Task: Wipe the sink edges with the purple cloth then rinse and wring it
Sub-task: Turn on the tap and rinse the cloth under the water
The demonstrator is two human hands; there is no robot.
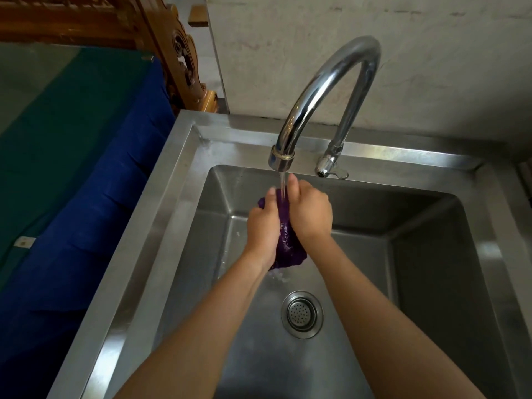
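Fingers (270,197) of both hands curl round the purple cloth (286,246), clenched on it from either side, thumbs pointing up and away. Both bare forearms come in from the near edge, over the basin of the steel sink (138,254). The round drain strainer (301,314) sits in the basin floor, between the forearms and nearer than the hands. The left hand (263,228) and right hand (309,211) are pressed close, with the cloth bunched between the palms; its lower end hangs out below the wrists, wet, water splashing under it. The water stream (283,182) falls onto the top of the cloth between the thumbs. The curved chrome faucet (331,82) rises from the far rim, its handle (325,165) just right of the spout. Blue fabric (86,211) and green fabric (57,125) lie left of the sink. Carved wooden furniture (178,53) is far left, and a pale wall (374,24) behind.
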